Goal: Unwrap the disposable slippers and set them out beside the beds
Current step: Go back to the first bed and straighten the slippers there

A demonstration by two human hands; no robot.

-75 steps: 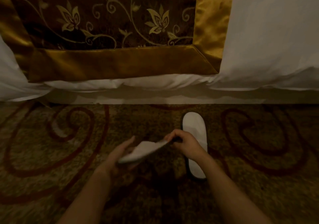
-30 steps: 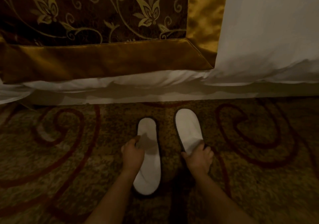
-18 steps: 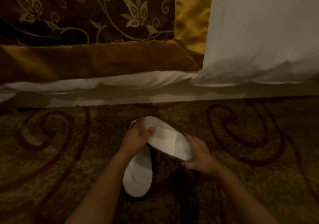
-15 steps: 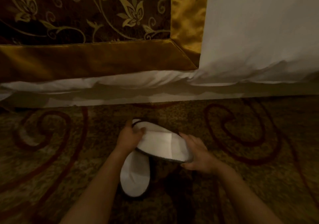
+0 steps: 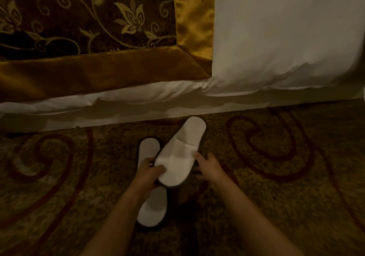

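Observation:
Two white disposable slippers with dark soles are on the patterned carpet beside the bed. The left slipper point(image 5: 151, 208) lies flat, lengthwise toward the bed. The right slipper point(image 5: 178, 153) is tilted, its toe pointing up-right toward the bed and its heel overlapping the left one. My left hand point(image 5: 149, 173) grips the right slipper's heel edge, thumb on top. My right hand point(image 5: 209, 167) touches that slipper's right side with fingers spread.
The bed point(image 5: 276, 38) with white linen and a brown and gold floral runner point(image 5: 94, 38) fills the top of the view; its base point(image 5: 138, 115) runs just beyond the slippers. Swirl-patterned carpet point(image 5: 276, 176) spreads left and right.
The right slipper, lifted and held crosswise between both hands half a second ago, has turned so its toe points toward the bed. The left slipper has stayed on the carpet.

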